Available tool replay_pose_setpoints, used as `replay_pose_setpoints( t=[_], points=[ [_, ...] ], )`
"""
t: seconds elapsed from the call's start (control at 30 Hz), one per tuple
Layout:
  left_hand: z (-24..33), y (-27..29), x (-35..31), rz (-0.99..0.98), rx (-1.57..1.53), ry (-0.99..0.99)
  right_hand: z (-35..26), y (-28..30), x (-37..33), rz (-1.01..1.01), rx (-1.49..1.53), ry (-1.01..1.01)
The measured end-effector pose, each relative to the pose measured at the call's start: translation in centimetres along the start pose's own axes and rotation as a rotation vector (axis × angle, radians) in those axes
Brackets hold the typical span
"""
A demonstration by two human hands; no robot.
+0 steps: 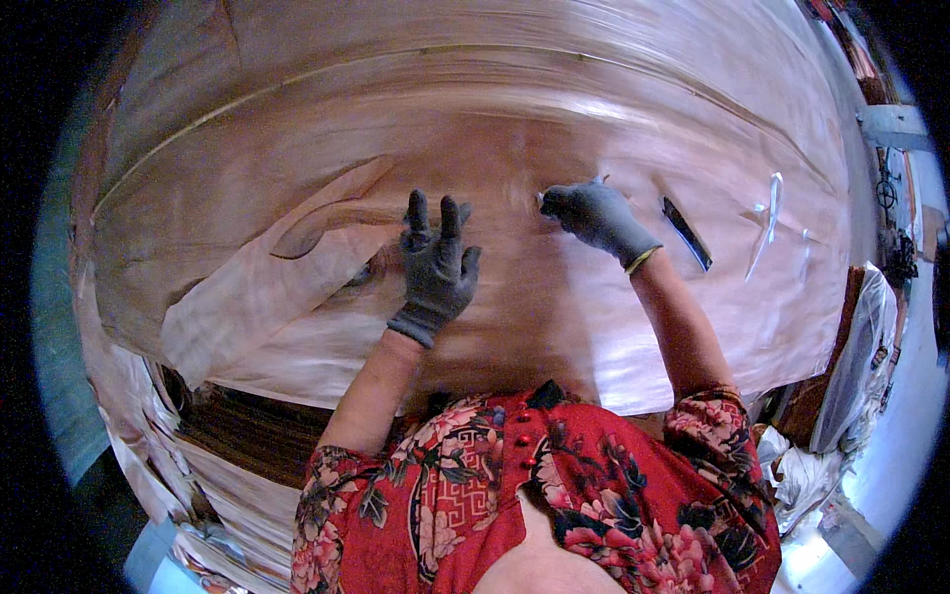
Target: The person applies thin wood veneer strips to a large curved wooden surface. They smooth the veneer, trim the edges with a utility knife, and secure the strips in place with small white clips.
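A wide, wrinkled brown sheet that looks like wood veneer spreads in front of me. My left hand, in a dark grey glove, is over the middle of it with its fingers apart and nothing in them. To its left lies a loose, torn piece of the same thin material, with a curled flap at its far end. My right hand, also gloved, is closed at the sheet's surface. Its fingertips are pressed together, and what they hold, if anything, is too small to name. Right of it lies a dark, narrow, blade-like tool.
A thin pale strip lies farther right on the sheet. A long ridge runs across the far part. Below the near left edge, stacked brown layers show. Crumpled plastic wrap hangs at the right side.
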State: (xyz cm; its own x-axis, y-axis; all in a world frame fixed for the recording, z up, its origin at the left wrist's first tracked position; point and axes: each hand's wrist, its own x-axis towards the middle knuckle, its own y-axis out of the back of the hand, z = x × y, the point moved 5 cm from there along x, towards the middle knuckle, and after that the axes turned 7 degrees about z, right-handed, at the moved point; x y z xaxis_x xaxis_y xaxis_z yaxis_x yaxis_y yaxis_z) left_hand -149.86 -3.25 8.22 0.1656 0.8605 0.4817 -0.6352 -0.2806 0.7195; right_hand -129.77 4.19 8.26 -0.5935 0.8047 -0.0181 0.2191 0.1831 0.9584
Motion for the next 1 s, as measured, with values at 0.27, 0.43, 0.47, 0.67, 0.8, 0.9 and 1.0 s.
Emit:
replay_pose_setpoints(
  t=[0.27, 0.43, 0.47, 0.67, 0.8, 0.9, 1.0],
  points=[
    [1.6, -1.3, 3.0, 0.042, -0.116, -0.063, 0.5, 0.7, 2.0, -0.263, 0.315, 0.076],
    [2.4, -2.7, 3.5, 0.030, -0.152, -0.126, 0.9, 0.0, 3.1, -0.338, 0.122, -0.139],
    [2.4, -3.2, 3.3, 0.031, -0.149, -0.145, 1.1, -0.2, 3.1, -0.351, 0.129, -0.204],
    [2.8, -5.4, 2.4, -0.142, -0.034, -0.186, 0.4, 1.6, 3.1, -0.312, 0.014, -0.421],
    [3.0, -4.4, 2.9, -0.126, 0.044, -0.164, 0.9, 2.8, 1.3, -0.255, -0.074, -0.458],
    [2.2, -3.5, 2.5, -0.139, 0.108, -0.101, 2.2, 2.4, -3.4, -0.165, -0.194, -0.492],
    [1.8, -3.0, 1.7, -0.116, 0.104, -0.118, 4.0, 2.9, -11.1, -0.050, -0.026, -0.608]
  ],
)
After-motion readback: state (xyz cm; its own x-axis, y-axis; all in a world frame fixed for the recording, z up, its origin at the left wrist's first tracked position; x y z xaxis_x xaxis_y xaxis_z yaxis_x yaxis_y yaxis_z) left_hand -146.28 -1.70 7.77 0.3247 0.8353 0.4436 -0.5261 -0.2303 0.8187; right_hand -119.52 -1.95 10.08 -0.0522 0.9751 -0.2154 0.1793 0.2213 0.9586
